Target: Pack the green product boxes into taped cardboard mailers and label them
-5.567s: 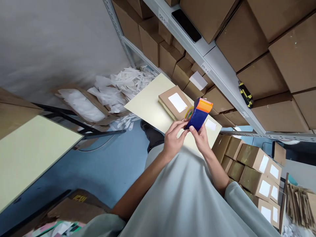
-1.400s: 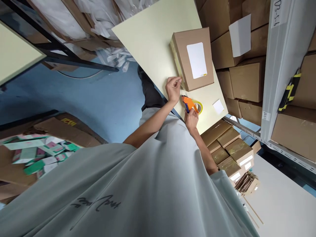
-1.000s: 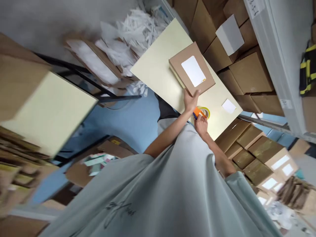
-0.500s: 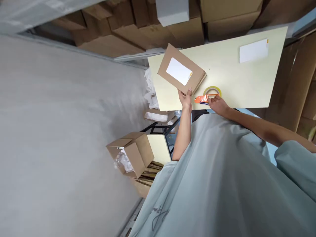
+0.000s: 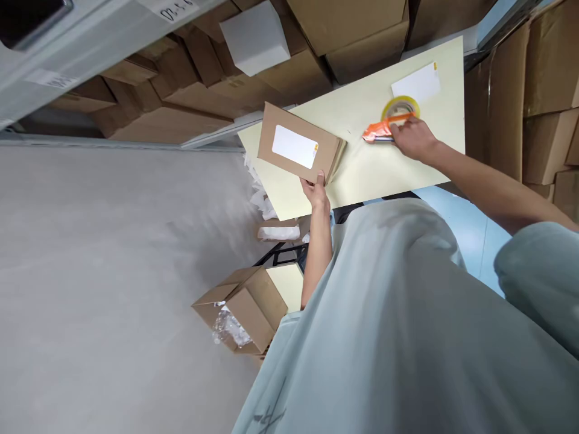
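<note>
A flat brown cardboard box [image 5: 298, 150] with a white label lies on a pale yellow table [image 5: 362, 169]. My left hand [image 5: 316, 190] grips the box's near edge, thumb on top. My right hand [image 5: 414, 138] is closed on an orange and blue tape dispenser [image 5: 384, 129] with a yellowish tape roll [image 5: 400, 108], resting on the table to the right of the box. A white label sheet [image 5: 416, 84] lies just beyond the dispenser.
Shelving packed with brown cartons [image 5: 280, 66] stands behind the table, with a small white box [image 5: 256, 36] among them. An open carton [image 5: 239, 310] holding clear plastic sits lower left, beside a second yellow table top [image 5: 284, 283]. White paper scraps [image 5: 260, 193] lie near the table's corner.
The view has swung round sharply. My right hand has slid the tape dispenser away from the box, toward the white label sheet. My left hand keeps its hold on the box's edge.
</note>
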